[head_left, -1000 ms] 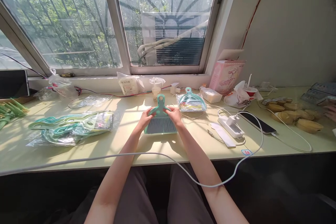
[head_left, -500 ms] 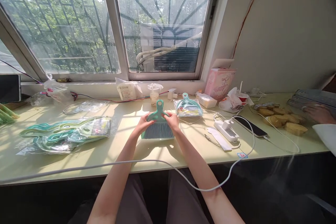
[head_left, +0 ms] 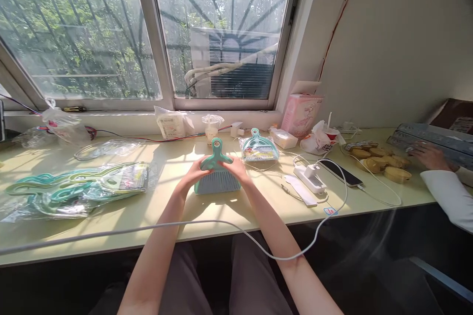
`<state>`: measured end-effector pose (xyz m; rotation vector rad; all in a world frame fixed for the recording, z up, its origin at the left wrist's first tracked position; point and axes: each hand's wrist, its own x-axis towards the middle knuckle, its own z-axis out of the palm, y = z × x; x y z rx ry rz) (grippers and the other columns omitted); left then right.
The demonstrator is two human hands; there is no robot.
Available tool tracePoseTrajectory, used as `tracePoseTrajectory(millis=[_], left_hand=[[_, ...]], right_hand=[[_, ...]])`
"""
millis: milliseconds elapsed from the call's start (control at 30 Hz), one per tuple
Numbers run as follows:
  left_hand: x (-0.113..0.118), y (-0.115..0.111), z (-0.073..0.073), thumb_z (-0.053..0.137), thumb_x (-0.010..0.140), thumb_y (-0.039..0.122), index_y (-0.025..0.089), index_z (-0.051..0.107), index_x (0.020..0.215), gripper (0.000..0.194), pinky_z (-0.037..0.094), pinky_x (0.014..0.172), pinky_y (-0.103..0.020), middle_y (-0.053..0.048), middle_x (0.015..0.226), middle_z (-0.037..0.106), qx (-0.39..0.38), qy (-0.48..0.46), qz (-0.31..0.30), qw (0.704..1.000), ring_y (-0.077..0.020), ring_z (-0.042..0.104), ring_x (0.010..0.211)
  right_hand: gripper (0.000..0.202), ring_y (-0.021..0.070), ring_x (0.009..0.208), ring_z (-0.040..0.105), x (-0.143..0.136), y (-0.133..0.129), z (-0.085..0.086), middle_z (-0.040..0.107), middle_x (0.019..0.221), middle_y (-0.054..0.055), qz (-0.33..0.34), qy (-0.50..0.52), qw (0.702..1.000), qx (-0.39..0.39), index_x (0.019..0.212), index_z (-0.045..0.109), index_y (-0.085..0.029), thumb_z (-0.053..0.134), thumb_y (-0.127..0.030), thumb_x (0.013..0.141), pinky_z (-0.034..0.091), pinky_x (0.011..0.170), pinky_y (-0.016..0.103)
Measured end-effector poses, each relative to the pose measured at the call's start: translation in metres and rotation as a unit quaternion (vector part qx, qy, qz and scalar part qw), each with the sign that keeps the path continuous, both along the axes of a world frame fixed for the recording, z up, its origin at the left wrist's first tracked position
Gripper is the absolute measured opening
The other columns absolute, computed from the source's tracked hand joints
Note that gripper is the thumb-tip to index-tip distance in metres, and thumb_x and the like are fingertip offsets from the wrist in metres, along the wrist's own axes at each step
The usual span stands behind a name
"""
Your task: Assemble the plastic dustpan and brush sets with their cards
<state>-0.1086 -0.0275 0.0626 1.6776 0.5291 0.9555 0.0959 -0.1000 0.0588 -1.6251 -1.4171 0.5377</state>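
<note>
A green brush and dustpan set (head_left: 217, 182) stands in the middle of the table, its looped handle up and its grey bristles facing me. My left hand (head_left: 196, 171) grips its left side, with the thumb on the front. On the right side, my right hand (head_left: 236, 169) holds it in the same way. Just behind to the right lies a bagged green set (head_left: 259, 148). Several more sets in clear plastic (head_left: 77, 187) lie on the left.
Right of my hands are a power strip (head_left: 309, 178), a phone (head_left: 340, 173) and round tan pieces (head_left: 380, 161). Another person's hand (head_left: 430, 155) is at a grey box at far right. A white cable (head_left: 221, 222) crosses above my forearms. A lidded cup (head_left: 212, 130) stands by the window.
The view has turned slightly right, so most things appear further left. Both hands still hold the green set. More of the other person's sleeve shows.
</note>
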Motion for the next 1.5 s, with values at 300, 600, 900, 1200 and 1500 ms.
tracePoseTrajectory(millis=[300, 600, 900, 1200, 1500], left_hand=[[-0.013, 0.009, -0.005, 0.109, 0.058, 0.045, 0.021, 0.088, 0.093, 0.048, 0.068, 0.099, -0.058, -0.015, 0.097, 0.086, -0.049, 0.061, 0.025, 0.997, -0.0456, 0.082, 0.105], [-0.021, 0.036, -0.023, 0.108, 0.062, 0.036, 0.022, 0.082, 0.107, 0.054, 0.068, 0.101, -0.04, -0.01, 0.107, 0.086, -0.194, 0.025, 0.208, 0.958, -0.0344, 0.083, 0.113], [-0.012, 0.035, -0.028, 0.106, 0.059, 0.033, 0.022, 0.085, 0.099, 0.047, 0.066, 0.079, -0.034, -0.011, 0.097, 0.085, -0.187, 0.024, 0.213, 0.959, -0.0301, 0.081, 0.094], [-0.018, 0.026, -0.029, 0.102, 0.06, 0.034, 0.023, 0.084, 0.093, 0.04, 0.062, 0.1, -0.042, -0.011, 0.1, 0.086, -0.164, 0.001, 0.185, 0.969, -0.0318, 0.079, 0.101], [-0.02, 0.029, -0.034, 0.1, 0.069, 0.039, 0.023, 0.084, 0.098, 0.036, 0.06, 0.107, -0.045, -0.013, 0.106, 0.087, -0.172, -0.01, 0.169, 0.97, -0.0375, 0.08, 0.114]], right_hand=[[0.03, 0.0305, 0.131, 0.078, -0.012, -0.013, 0.018, 0.087, 0.137, 0.008, -0.072, -0.046, 0.996, -0.003, 0.135, 0.083, -0.028, 0.082, -0.04, 0.108, 0.06, 0.109, 0.039], [0.05, 0.0443, 0.166, 0.054, 0.118, -0.177, -0.048, 0.062, 0.173, 0.03, -0.295, -0.334, 0.895, -0.013, 0.157, 0.073, -0.01, 0.066, -0.022, 0.11, 0.048, 0.133, 0.063], [0.056, 0.0431, 0.168, 0.056, 0.156, -0.31, -0.115, 0.062, 0.177, 0.02, -0.161, -0.493, 0.852, -0.079, 0.169, 0.067, -0.021, 0.046, -0.036, 0.119, 0.044, 0.133, 0.079], [0.061, 0.0305, 0.121, 0.089, 0.134, -0.308, -0.117, 0.091, 0.132, 0.008, -0.102, -0.346, 0.922, 0.144, 0.127, 0.093, -0.032, 0.042, -0.006, 0.104, 0.074, 0.103, 0.05], [0.052, 0.024, 0.067, 0.082, 0.055, -0.147, 0.001, 0.087, 0.1, 0.008, 0.195, 0.116, 0.973, -0.039, 0.114, 0.073, -0.026, 0.099, -0.057, 0.082, 0.058, 0.058, 0.03]])
